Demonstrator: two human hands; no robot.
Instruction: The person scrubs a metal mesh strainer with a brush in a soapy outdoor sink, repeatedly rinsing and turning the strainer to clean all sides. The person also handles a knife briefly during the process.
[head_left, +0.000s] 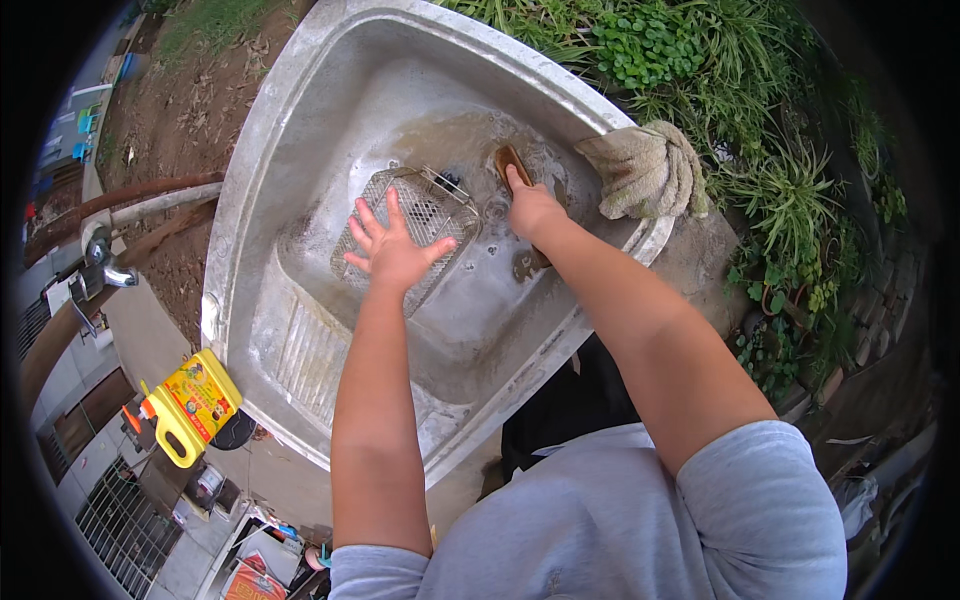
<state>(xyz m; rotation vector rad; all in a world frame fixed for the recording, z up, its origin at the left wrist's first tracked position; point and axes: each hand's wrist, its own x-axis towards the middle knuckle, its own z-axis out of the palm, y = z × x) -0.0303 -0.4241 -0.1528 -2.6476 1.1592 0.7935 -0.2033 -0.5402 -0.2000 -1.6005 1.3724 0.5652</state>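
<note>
My left hand (397, 255) is spread, fingers apart, over a wire mesh basket (442, 225) in a stone-like wash sink (259, 142). Whether the hand touches the mesh I cannot tell. To the right, my right hand (534, 210) grips a wooden-backed brush (512, 166), held low over shallow, cloudy water in the basin; its underside is hidden. A dark round shape lies beneath my right wrist, too covered to name. Ribbed washboard grooves (311, 360) are moulded into the sink's lower left part.
A worn cloth (649, 169) hangs over the sink's right rim. At the left stand a metal tap (109, 266) and a yellow detergent jug (191, 409) by the sink's corner. Green plants (750, 142) grow close along the upper right side.
</note>
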